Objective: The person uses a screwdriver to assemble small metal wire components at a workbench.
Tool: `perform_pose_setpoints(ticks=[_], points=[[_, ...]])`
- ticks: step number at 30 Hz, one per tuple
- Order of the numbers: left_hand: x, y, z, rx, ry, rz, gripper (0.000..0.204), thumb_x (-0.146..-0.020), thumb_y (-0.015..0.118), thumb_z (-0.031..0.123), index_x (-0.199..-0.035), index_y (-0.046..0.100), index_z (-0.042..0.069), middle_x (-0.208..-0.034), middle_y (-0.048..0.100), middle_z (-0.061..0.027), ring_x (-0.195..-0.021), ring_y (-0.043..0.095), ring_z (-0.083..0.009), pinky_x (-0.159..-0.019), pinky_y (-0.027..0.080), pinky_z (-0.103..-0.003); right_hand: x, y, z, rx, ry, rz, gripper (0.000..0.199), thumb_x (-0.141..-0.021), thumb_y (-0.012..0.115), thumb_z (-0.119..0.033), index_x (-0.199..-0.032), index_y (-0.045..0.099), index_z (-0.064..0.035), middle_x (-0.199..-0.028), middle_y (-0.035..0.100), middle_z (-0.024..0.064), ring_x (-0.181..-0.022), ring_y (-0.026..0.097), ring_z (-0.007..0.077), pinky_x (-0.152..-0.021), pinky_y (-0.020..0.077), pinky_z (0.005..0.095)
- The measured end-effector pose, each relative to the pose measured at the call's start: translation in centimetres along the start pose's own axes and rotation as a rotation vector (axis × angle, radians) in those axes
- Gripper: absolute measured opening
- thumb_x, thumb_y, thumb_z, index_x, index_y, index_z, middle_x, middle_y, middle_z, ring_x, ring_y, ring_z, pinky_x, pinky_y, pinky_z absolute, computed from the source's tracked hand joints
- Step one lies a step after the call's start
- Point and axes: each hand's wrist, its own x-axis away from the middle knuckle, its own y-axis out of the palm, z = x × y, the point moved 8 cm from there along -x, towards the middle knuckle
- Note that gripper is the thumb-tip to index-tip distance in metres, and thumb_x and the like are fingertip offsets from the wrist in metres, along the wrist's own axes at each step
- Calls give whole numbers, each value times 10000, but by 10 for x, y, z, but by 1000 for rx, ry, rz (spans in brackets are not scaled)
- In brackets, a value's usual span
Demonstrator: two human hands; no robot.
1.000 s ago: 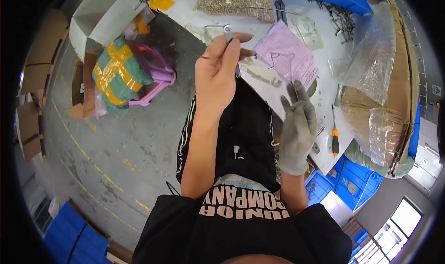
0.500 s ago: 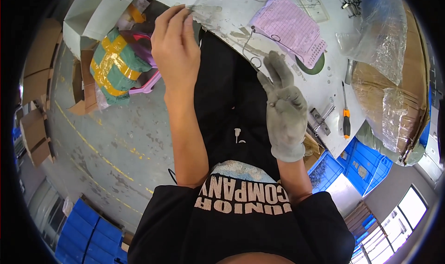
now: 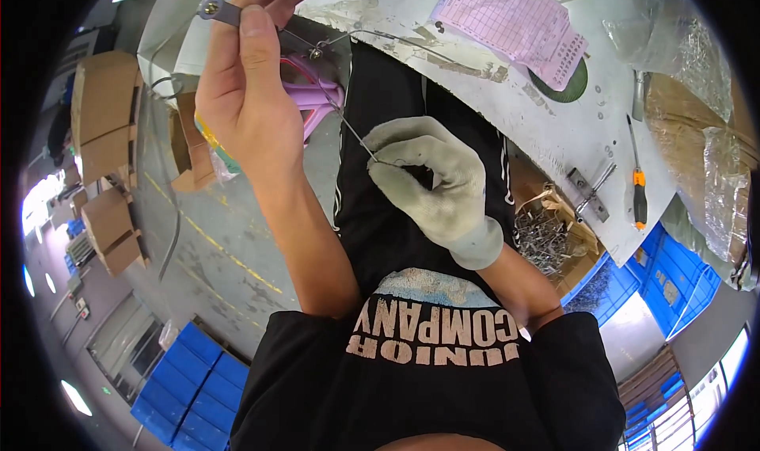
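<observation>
My bare left hand [image 3: 257,87] is raised over the table's left corner. Its thumb presses a grey flat strip with a brass-coloured screw [image 3: 212,8] against the fingers. A thin metal wire [image 3: 340,112] slants down from that hand to my right hand [image 3: 435,186], which wears a pale grey glove. The gloved thumb and forefinger pinch the wire's lower end above my lap. Near the left fingers, a small metal knot or fitting [image 3: 316,53] sits on the wire, and another stretch of wire runs from it over the table edge.
On the white table [image 3: 609,142] lie a pink printed form [image 3: 511,23], an orange-and-black screwdriver [image 3: 639,190] and a metal block with a rod [image 3: 590,194]. A carton of metal pieces [image 3: 546,241] stands below the edge. Pink plastic handles [image 3: 317,102] show behind my left wrist.
My left hand has moved left and now holds the grey strip. My gloved right hand has come left off the table edge and closed on the wire. The view has shifted slightly.
</observation>
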Motion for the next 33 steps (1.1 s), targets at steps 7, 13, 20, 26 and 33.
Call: perform_pose_setpoints(ticks=[7, 13, 20, 26, 33], points=[[0, 38, 30, -135, -34, -12, 329, -1067, 459, 160, -1211, 602, -100, -1230, 629, -213, -1134, 633, -305, -1031, 468, -484, 2, -13, -4, -59, -53, 12, 196, -765, 707, 126, -933, 697, 24, -1096, 667, 170, -923, 670, 196, -819, 541, 294], [3, 49, 27, 500, 41, -78, 319, -1075, 438, 159, -1111, 616, -104, -1134, 654, -192, -1051, 649, -297, -1006, 482, -472, 2, -23, -9, -34, -74, 1, 189, -768, 711, 123, -928, 697, 22, -1093, 666, 166, -924, 673, 197, -818, 546, 291], [4, 37, 30, 98, 2, 10, 289, -1048, 500, 157, -1106, 588, -112, -1119, 658, -219, -985, 679, -356, -954, 513, -445, 8, -17, -5, -32, -49, -7, 171, -782, 707, 123, -924, 695, 28, -1091, 666, 157, -918, 681, 189, -821, 555, 282], [5, 29, 19, 134, -42, -30, 397, -1077, 448, 217, -1206, 558, -142, -1248, 608, -257, -1095, 651, -453, -1024, 484, -486, 10, -16, 2, -8, -38, -11, 168, -787, 711, 117, -930, 694, 30, -1091, 667, 154, -898, 684, 181, -814, 560, 279], [7, 24, 14, 120, -97, 30, 398, -1077, 444, 219, -1230, 546, -135, -1232, 612, -245, -1103, 647, -452, -1028, 477, -490, 17, -19, 5, 32, -41, -8, 152, -788, 715, 108, -918, 696, 31, -1083, 672, 147, -883, 682, 176, -792, 559, 275]])
